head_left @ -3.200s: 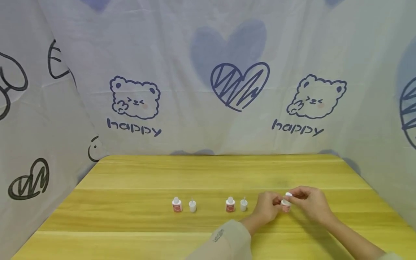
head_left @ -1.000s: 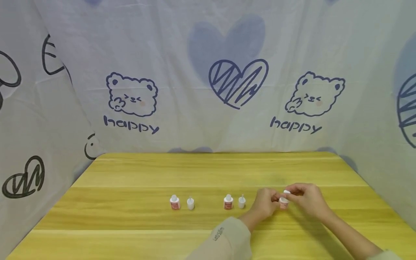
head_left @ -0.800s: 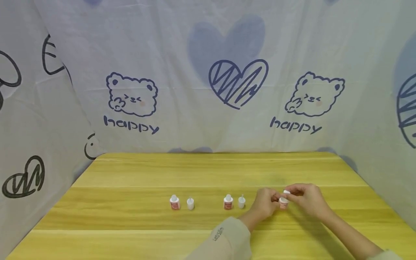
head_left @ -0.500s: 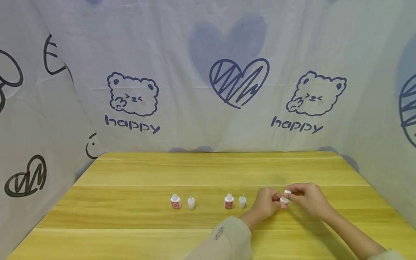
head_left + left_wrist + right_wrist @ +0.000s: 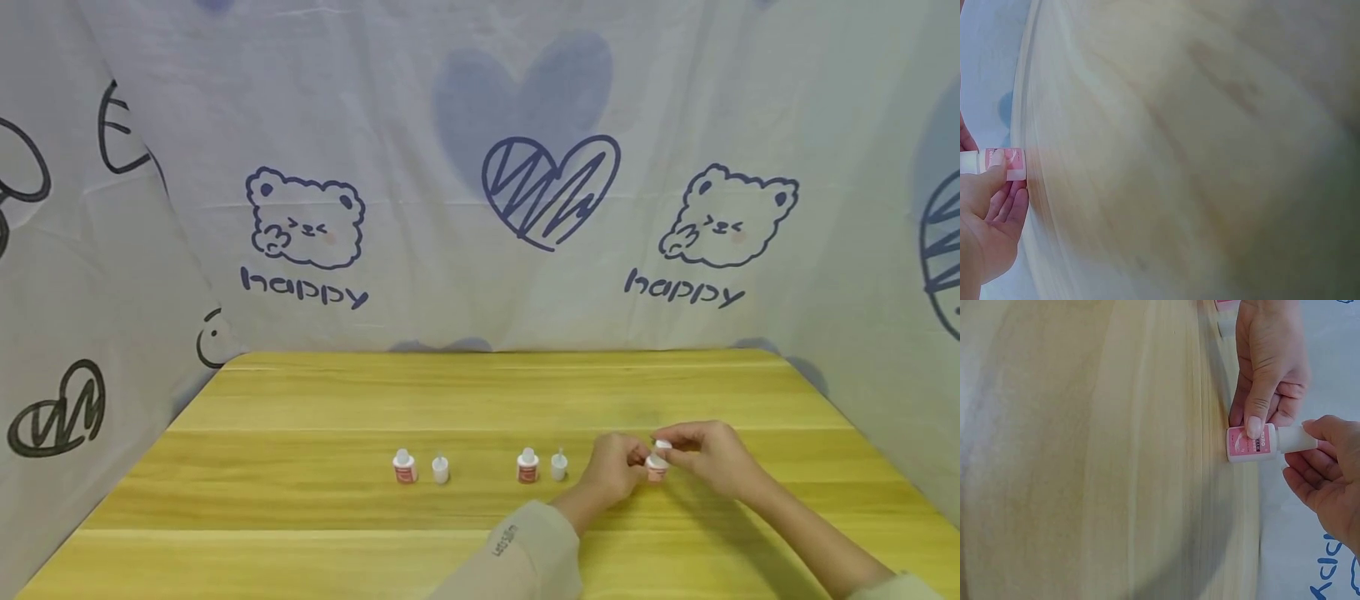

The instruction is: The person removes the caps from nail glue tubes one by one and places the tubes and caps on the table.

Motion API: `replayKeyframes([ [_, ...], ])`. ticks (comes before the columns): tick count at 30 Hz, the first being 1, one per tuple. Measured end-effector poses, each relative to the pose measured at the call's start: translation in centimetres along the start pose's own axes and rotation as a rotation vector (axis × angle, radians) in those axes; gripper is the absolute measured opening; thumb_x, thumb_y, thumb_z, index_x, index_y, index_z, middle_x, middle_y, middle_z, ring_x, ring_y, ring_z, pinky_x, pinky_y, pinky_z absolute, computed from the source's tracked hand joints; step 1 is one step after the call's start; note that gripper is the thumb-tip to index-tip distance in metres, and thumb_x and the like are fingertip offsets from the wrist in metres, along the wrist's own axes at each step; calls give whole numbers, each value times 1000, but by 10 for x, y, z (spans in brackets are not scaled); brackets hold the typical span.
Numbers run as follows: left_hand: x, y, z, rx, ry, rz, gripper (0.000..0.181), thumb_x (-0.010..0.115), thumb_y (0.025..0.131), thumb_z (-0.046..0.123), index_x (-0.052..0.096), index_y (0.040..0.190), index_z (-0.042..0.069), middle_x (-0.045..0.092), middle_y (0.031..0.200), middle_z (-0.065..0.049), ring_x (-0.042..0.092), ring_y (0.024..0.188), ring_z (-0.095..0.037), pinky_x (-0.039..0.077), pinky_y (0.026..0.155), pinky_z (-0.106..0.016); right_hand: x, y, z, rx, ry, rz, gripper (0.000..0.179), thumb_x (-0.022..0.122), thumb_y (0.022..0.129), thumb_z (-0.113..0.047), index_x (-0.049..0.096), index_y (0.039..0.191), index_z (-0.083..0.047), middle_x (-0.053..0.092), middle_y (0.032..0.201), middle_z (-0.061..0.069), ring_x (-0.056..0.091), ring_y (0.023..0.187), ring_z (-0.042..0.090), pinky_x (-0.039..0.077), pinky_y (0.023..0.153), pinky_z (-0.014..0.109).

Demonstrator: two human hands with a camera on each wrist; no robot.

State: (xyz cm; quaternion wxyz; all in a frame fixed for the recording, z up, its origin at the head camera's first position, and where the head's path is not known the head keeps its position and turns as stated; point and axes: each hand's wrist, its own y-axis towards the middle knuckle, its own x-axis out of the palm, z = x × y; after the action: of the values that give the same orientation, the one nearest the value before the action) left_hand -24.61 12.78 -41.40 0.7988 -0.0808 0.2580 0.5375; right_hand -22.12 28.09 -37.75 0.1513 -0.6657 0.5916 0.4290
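Note:
My left hand (image 5: 613,468) pinches a small white bottle with a pink label (image 5: 1244,447) between thumb and fingers, toward the right of the table. The bottle stands upright, its base at the tabletop in the right wrist view. The thumb covers part of the label. My right hand (image 5: 711,458) holds the white cap (image 5: 1295,439) on top of this bottle, thumb on one side and fingers on the other. In the left wrist view, the label (image 5: 1015,159) shows past the left thumb, while most of the right hand is out of frame.
To the left, two similar bottles with red labels, one nearer (image 5: 527,468) and one farther left (image 5: 405,469), stand uncapped. Beside each sits its white cap with a thin stem pointing up, one cap (image 5: 558,468) close to my left wrist, another cap (image 5: 440,472) farther left.
The right fingers have shifted slightly around the cap, the index finger now reaching farther left over its top. The left hand and the bottle stay in place.

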Motion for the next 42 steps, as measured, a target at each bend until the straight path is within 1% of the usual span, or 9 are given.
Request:
replayKeyframes([
  [4,0,0,0,-1,20,3,5,73,78,5,72,82,1,70,73,-3,50,61,4,42,56,-9,1,0,1,6,21,0,18,69,81,-4,69,95,7,71,89,17,61,74,-3,52,63,17],
  [7,0,0,1,-5,31,6,6,73,78,6,72,82,2,70,73,-3,50,61,4,42,56,-9,4,-2,1,24,38,30,18,70,81,-5,69,94,6,71,89,17,62,74,-2,52,64,16],
  [11,0,0,1,-11,45,9,4,72,78,4,71,81,1,70,74,-3,51,62,3,43,56,-9,9,-5,1,60,41,108,18,72,79,-7,69,92,4,71,87,15,62,72,-2,52,63,16],
  [15,1,1,1,-2,65,12,3,72,78,1,70,81,1,70,74,-3,52,62,3,43,56,-9,12,-6,-1,89,20,195,14,75,76,-8,69,85,1,71,80,12,60,66,-3,51,59,17],
  [17,1,1,1,0,71,12,4,72,78,1,70,81,1,70,74,-3,52,62,3,43,56,-9,13,-6,-1,102,0,215,13,76,75,-10,69,82,-2,71,77,9,58,63,-4,50,58,17],
  [23,2,2,1,-16,63,10,5,73,78,5,71,81,2,70,73,-1,51,62,3,43,56,-9,11,-6,-1,124,-30,198,12,76,76,-13,70,81,-3,70,76,7,57,62,-3,49,56,17],
  [29,2,2,-1,-1,57,9,6,73,77,6,72,82,2,71,73,-2,52,61,4,43,56,-9,9,-6,-3,110,-40,171,11,76,76,-10,70,81,-2,71,77,8,59,64,0,49,57,17],
  [37,2,1,0,-38,30,5,3,72,78,4,72,81,3,70,72,-2,52,61,3,44,57,-9,7,-5,-2,44,-33,135,7,73,76,-5,70,81,-1,71,79,9,61,68,1,51,61,17],
  [42,2,-1,1,-15,30,20,4,73,77,5,72,80,2,71,73,-3,53,60,4,43,56,-8,6,-5,0,-11,-36,125,6,72,76,-2,70,81,-1,71,81,10,60,70,-3,53,64,19],
])
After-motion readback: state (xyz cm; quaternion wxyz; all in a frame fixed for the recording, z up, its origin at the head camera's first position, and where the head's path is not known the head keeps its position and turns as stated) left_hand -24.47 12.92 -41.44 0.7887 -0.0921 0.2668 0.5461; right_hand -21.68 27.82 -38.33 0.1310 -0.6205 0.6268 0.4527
